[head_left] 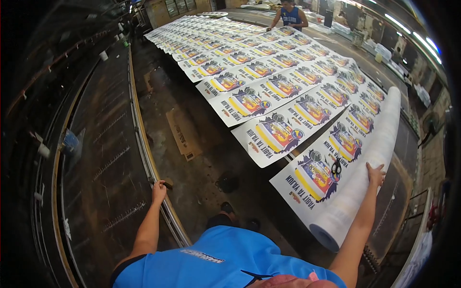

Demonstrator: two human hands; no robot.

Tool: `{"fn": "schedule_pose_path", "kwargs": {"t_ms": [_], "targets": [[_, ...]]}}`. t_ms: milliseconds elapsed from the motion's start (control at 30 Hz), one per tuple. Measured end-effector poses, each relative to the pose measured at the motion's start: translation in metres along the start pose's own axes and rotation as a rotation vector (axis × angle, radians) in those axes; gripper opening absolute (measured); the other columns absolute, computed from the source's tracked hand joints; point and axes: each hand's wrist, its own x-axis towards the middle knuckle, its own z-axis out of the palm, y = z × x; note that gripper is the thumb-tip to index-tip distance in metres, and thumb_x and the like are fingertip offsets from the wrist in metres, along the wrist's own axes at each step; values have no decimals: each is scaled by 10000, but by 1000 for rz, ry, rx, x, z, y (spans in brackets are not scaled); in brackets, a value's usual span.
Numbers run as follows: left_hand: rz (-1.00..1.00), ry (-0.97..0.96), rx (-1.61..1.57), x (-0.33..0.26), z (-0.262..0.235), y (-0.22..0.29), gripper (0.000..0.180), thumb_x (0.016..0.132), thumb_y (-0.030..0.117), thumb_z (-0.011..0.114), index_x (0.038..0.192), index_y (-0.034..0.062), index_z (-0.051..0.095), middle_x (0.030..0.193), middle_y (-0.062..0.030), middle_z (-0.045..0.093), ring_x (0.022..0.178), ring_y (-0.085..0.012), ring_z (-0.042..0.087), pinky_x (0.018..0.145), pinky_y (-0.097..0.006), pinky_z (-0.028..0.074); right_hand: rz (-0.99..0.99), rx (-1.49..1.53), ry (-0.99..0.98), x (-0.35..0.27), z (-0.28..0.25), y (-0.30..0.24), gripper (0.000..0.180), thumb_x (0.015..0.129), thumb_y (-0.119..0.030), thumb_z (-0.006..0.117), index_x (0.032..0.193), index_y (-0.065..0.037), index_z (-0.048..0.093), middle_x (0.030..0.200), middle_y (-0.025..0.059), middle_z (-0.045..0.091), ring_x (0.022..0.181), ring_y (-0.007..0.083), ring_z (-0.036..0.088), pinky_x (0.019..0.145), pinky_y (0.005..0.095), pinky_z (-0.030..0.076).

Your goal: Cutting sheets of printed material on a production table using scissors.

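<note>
From the head camera I look down on a long white roll (pixel 370 177) of printed sheeting lying along the far edge of a long table (pixel 345 48), my landmark here. My right hand (pixel 375 174) lies flat on top of the roll near its closer end, fingers spread and pressed against the white surface, so the roll sits directly under the palm and fingertips. My left hand (pixel 159 191) is well apart from the roll, across the floor gap, fingers curled over the metal rail (pixel 144 144) of a neighbouring dark bench. Beside the roll, many printed banners (pixel 269 91) already lie unrolled in overlapping rows running away from it to the table's distant end, which I judge to mean much of the spreading is done, while a thick roll is left. A pair of scissors (pixel 336 166) rests on the print just beside the roll. Another person (pixel 290 17) stands at the table's far end. A flattened cardboard piece (pixel 182 134) lies on the floor between rail and table.
</note>
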Motion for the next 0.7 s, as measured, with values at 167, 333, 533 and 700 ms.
{"fn": "schedule_pose_path", "kwargs": {"t_ms": [167, 333, 533, 700], "targets": [[-74, 745, 263, -17, 11, 26, 649, 890, 272, 646, 1451, 111, 364, 1556, -121, 301, 1446, -348, 273, 1119, -638, 207, -55, -11, -19, -11, -9, 16, 1103, 749, -783, 591, 1587, -266, 93, 1606, 235, 172, 1402, 525, 282, 988, 748, 332], [-494, 561, 408, -40, 53, 24, 784, 913, 402, 620, 1547, 147, 236, 1610, -104, 225, 1491, -332, 192, 1154, -653, 148, -80, 1, -57, -42, -15, 20, 1066, 763, -762, 590, 1584, -302, 87, 1632, 168, 131, 1421, 513, 246, 983, 758, 336], [-311, 622, 386, -38, 56, 20, 766, 903, 359, 628, 1543, 172, 250, 1603, -101, 246, 1481, -286, 231, 1164, -618, 188, -75, -22, -37, -69, -10, 19, 1042, 775, -745, 589, 1582, -305, 99, 1629, 160, 146, 1416, 514, 255, 985, 761, 333], [-336, 592, 399, -37, 59, 19, 762, 906, 351, 621, 1547, 184, 245, 1607, -97, 237, 1481, -281, 232, 1168, -606, 193, -82, -38, 1, -70, -9, 18, 1025, 785, -746, 578, 1581, -301, 110, 1625, 161, 162, 1403, 511, 279, 982, 754, 341]]}}
